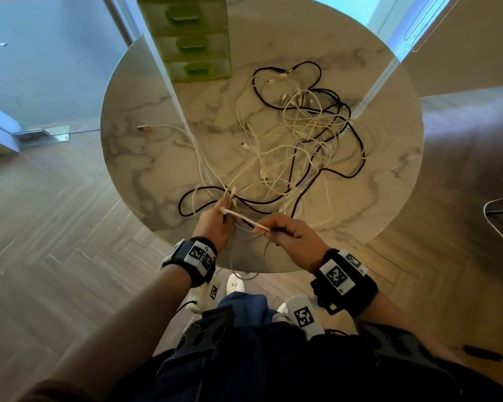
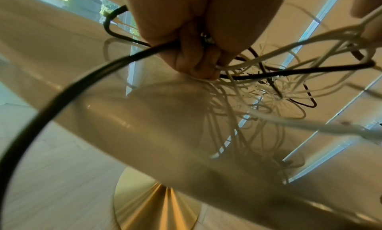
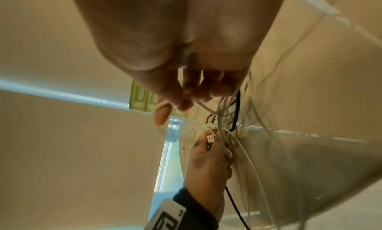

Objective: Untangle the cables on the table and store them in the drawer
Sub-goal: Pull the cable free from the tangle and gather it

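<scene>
A tangle of white and black cables (image 1: 302, 134) lies spread over the round marble table (image 1: 145, 175). At the near edge my left hand (image 1: 215, 221) grips a bunch of white strands and a black cable (image 2: 99, 66). My right hand (image 1: 285, 230) pinches a white cable (image 1: 244, 219) stretched taut between both hands. In the right wrist view a white USB plug (image 3: 211, 138) sticks up from my left hand (image 3: 208, 158). A green drawer unit (image 1: 192, 39) stands at the table's far side, its drawers closed.
Loose white plug ends (image 1: 145, 129) lie on the table's left part. The table stands on a gold pedestal base (image 2: 155, 204) over a wooden floor (image 1: 55, 227). A white cable (image 1: 500, 216) trails on the floor at the right. Glass panels rise behind the table.
</scene>
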Available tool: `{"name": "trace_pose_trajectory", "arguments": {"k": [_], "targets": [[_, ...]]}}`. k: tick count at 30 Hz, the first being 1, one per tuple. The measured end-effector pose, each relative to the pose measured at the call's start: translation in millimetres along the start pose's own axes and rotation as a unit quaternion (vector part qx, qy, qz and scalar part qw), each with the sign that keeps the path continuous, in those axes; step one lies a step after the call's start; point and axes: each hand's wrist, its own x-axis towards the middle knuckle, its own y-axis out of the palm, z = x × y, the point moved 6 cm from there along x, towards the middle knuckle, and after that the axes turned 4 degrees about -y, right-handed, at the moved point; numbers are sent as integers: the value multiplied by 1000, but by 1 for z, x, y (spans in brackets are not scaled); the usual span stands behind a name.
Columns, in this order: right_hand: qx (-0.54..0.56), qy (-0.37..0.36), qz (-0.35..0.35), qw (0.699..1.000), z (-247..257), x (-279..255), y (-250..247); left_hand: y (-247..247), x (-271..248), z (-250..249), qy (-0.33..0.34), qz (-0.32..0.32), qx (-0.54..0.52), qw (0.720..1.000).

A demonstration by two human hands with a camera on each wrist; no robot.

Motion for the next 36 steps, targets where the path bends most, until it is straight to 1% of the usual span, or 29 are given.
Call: {"name": "trace_pose_trajectory", "arguments": {"k": [2, 4, 6, 7, 8, 9, 10, 11, 12, 13, 15, 16, 18, 20, 22, 24, 26, 28, 29, 31, 32, 34, 36], "targets": [[87, 16, -21, 996, -3, -9, -5, -4, -1, -4, -7, 1, 19, 1000], [124, 11, -63, 990, -8, -15, -11, -10, -6, -8, -26, -3, 60, 998], [147, 5, -98, 984, -13, -20, -18, -22, -17, -22, -15, -42, 76, 996], [144, 7, -104, 984, -15, -22, -20, -29, -24, -30, -10, -74, 28, 997], [131, 9, -102, 986, -16, -25, -21, -34, -30, -34, -13, -103, -63, 993], [112, 12, -95, 989, -18, -27, -20, -39, -38, -38, -15, -123, -190, 974], [83, 13, -85, 993, -21, -30, -19, -42, -47, -42, -17, -129, -325, 937], [43, 11, -74, 996, -22, -32, -16, -41, -55, -49, -14, -102, -436, 894], [-6, 3, -64, 998, -24, -33, -14, -37, -64, -60, -2, -63, -499, 864], [-54, -10, -54, 997, -22, -34, -11, -31, -72, -72, 15, -27, -512, 858], [-127, -67, -35, 989, -10, -36, -5, -19, -87, -97, 45, 30, -470, 881], [-158, -110, -23, 981, -2, -37, -1, -13, -91, -106, 56, 42, -442, 894], [-202, -180, 8, 963, 7, -39, 6, -4, -95, -118, 67, 38, -399, 914], [-219, -207, 26, 953, 8, -41, 8, -1, -97, -124, 80, 23, -361, 929], [-235, -223, 31, 946, 4, -47, 7, 1, -103, -129, 90, 14, -352, 932], [-239, -241, 36, 940, 4, -51, 7, 1, -104, -130, 83, -1, -350, 933], [-249, -253, 43, 934, 1, -56, 7, 4, -106, -129, 65, -12, -346, 936], [-261, -250, 41, 931, -4, -60, 6, 9, -109, -130, 41, -5, -356, 933], [-264, -249, 41, 931, -7, -62, 6, 13, -111, -129, 23, 3, -373, 928], [-258, -226, 40, 938, -17, -67, 4, 18, -117, -128, -17, 28, -436, 899], [-255, -204, 35, 945, -24, -68, 0, 18, -122, -129, -28, 43, -468, 882], [-264, -135, 34, 954, -44, -68, -11, 14, -132, -131, -29, 74, -526, 847], [-277, -79, 23, 957, -64, -63, -29, 8, -144, -132, -24, 123, -585, 801]]}}
